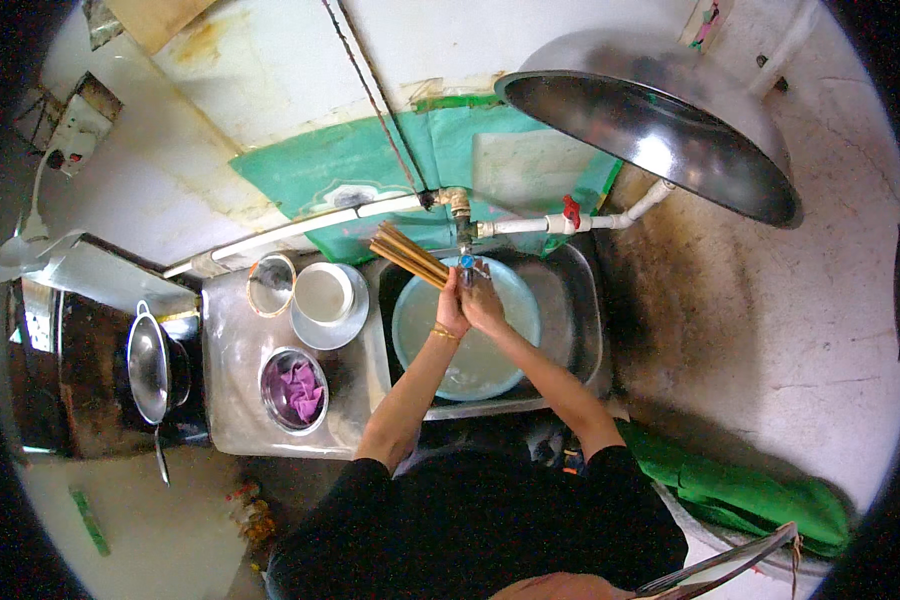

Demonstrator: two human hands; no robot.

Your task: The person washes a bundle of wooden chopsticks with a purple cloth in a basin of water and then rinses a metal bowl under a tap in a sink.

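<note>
A bundle of wooden chopsticks (409, 253) is held in my left hand (452, 304), its ends pointing up and to the left. My right hand (483, 300) presses against the left one, right at the tap (466, 261); its fingers are partly hidden by the tap. Whether the right fingers also grip the chopsticks cannot be seen. Below both hands, a light blue basin (526, 360) with cloudy water stands in the metal sink (589, 352).
Left of the sink, the steel drainboard (232, 405) holds stacked bowls (322, 294), a round lid or dish (271, 285) and a metal bowl with a purple cloth (300, 390). A pan (148, 367) stands farther left. A large wok (660, 142) hangs at upper right, above a red-handled valve (571, 212).
</note>
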